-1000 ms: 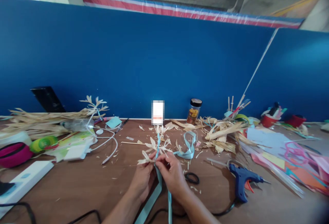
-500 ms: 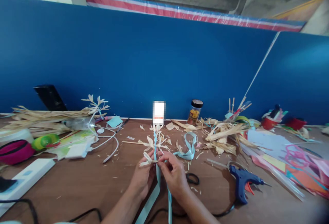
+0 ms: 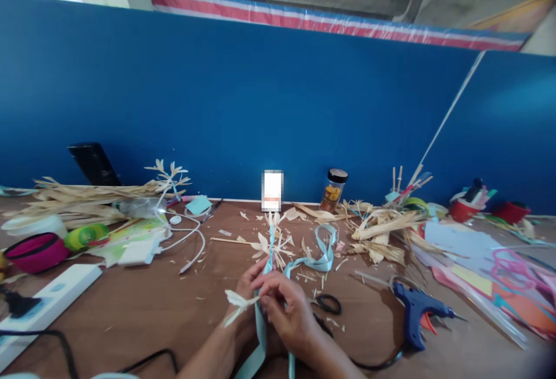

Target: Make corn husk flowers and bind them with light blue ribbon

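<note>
My left hand (image 3: pixel 248 292) is closed around a thin stem wrapped in light blue ribbon (image 3: pixel 271 241), which stands roughly upright. Pale husk petals (image 3: pixel 274 221) spread from the stem's top, and more fan out lower, around its middle. My right hand (image 3: pixel 289 309) crosses in front of the left, its thumb and forefinger pinched on a small pale husk flower (image 3: pixel 237 303) that points left. A tail of the ribbon (image 3: pixel 259 332) hangs down between my wrists. Where the small flower meets the stem is hidden behind my fingers.
Black-handled scissors (image 3: pixel 329 303) and a blue glue gun (image 3: pixel 421 312) lie right of my hands. Dried husks (image 3: pixel 386 231), a lidded jar (image 3: pixel 333 190) and coloured papers (image 3: pixel 460 243) sit behind. At left are a power strip (image 3: pixel 52 303), a white cable (image 3: pixel 200 246) and a pink pouch (image 3: pixel 37 251).
My right hand has moved slightly left and down across my left hand. The small husk flower has swung lower and left. The view has shifted a little to the left.
</note>
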Demonstrator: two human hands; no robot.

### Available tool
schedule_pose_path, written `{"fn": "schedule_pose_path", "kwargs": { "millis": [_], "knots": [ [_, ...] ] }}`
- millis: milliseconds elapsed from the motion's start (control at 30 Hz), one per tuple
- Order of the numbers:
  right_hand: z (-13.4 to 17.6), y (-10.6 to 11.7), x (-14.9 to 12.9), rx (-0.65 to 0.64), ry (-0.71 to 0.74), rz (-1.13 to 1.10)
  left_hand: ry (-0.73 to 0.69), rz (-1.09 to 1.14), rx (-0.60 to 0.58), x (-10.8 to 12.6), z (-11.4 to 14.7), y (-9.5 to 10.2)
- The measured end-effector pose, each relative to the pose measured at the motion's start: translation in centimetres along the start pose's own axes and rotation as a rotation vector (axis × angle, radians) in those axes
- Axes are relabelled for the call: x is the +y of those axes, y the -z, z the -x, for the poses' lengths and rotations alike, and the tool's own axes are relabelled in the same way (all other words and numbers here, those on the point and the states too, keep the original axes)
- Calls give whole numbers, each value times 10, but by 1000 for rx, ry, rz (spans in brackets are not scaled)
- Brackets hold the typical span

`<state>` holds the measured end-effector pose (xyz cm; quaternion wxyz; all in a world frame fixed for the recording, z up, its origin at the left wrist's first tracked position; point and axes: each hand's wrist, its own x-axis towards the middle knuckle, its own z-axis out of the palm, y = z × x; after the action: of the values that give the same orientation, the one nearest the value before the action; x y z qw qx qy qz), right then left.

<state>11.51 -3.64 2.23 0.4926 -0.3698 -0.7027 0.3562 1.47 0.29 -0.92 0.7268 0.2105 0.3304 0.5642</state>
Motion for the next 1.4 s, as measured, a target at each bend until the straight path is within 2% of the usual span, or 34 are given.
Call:
{"fn": "schedule_pose_path", "kwargs": {
  "millis": [100,200,300,433,533,633,733,967,1033,1200,1300,1400],
  "knots": [
    [-1,2,-12,40,-18,-35,-13,1,35,4,4,-7],
    [-5,14,-27,103,-75,-39,-48,40,52,4,6,-8],
    [2,36,-33,283,-147,-45,-45,54,52,4,4,-7],
    [35,67,-12,525,-275,173,-7,84,57,5,1,-7],
    [63,84,11,611,-358,400,-5,106,54,6,1,-7],
    [77,93,23,584,-420,657,12,116,50,6,1,-7],
    [76,95,24,526,-462,849,5,108,34,5,1,-5],
    [67,91,24,307,-555,1143,-10,73,5,5,1,-4],
    [66,92,24,291,-554,1168,-12,63,3,6,2,-4],
    [63,96,7,291,-469,1033,-12,5,-41,8,5,-7],
    [57,87,-10,276,-391,760,-19,-11,-85,10,8,-14],
    [45,68,-24,224,-380,395,-8,-38,-141,14,15,-23]
  ]
}}
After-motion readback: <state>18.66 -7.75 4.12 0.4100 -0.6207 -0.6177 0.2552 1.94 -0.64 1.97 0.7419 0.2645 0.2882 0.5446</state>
